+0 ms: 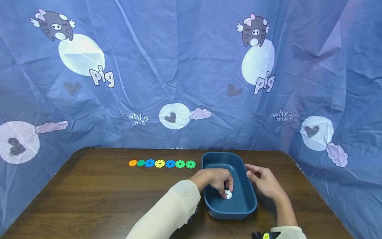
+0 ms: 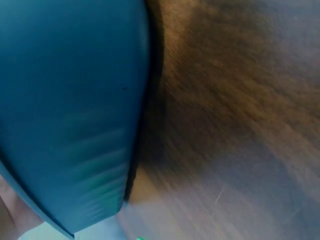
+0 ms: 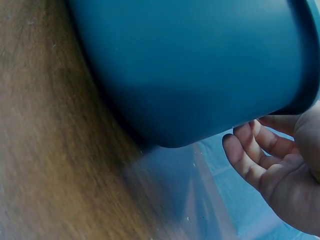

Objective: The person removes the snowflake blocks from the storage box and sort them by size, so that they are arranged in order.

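The head view looks forward and down from above the counter (image 1: 89, 199), taking in the whole tub (image 1: 235, 210), both hands and the blue backdrop (image 1: 191, 66) from a middling distance. The left wrist view sits very close against the tub's outer wall (image 2: 70, 110), low over the counter (image 2: 235, 125). The right wrist view is as close on the opposite wall (image 3: 190, 65). All three share tub and counter.

7 colored discs (image 1: 161, 163), wooden table (image 1: 98, 192), blue backdrop (image 1: 185, 66)
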`<action>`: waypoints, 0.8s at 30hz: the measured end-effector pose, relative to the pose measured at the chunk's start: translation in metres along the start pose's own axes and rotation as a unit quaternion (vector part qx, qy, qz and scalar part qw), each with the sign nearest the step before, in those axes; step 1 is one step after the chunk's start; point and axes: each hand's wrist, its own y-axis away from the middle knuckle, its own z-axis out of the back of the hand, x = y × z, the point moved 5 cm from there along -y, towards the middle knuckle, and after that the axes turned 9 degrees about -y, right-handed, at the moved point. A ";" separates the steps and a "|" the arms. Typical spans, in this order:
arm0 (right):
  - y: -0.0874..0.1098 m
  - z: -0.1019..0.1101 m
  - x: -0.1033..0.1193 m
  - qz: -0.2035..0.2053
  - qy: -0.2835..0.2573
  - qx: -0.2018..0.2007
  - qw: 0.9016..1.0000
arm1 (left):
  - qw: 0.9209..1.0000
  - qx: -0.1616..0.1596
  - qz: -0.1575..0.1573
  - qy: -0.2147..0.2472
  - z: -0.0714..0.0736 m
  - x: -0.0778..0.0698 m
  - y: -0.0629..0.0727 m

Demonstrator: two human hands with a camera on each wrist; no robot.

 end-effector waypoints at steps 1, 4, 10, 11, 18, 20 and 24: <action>0.000 0.000 0.000 0.002 -0.001 0.000 1.000 | 1.000 0.001 -0.002 0.005 0.000 0.000 0.000; 0.000 0.000 0.000 0.012 -0.003 0.000 1.000 | 1.000 -0.002 -0.009 0.027 0.001 0.000 -0.001; 0.000 0.001 0.000 0.016 -0.002 -0.001 1.000 | 0.996 -0.015 -0.035 0.081 0.008 0.001 -0.001; 0.000 0.001 0.001 0.016 -0.002 0.000 1.000 | 0.995 -0.015 -0.040 0.094 0.010 0.001 0.000; 0.000 0.001 0.001 0.009 -0.005 -0.002 1.000 | 0.981 -0.051 -0.055 0.180 0.034 0.012 0.011; 0.000 0.001 0.000 0.005 -0.003 -0.004 1.000 | 0.977 -0.072 -0.056 0.191 0.042 0.018 0.017; 0.000 0.000 0.000 0.007 -0.001 -0.001 1.000 | 0.967 -0.113 -0.049 0.222 0.060 0.036 0.035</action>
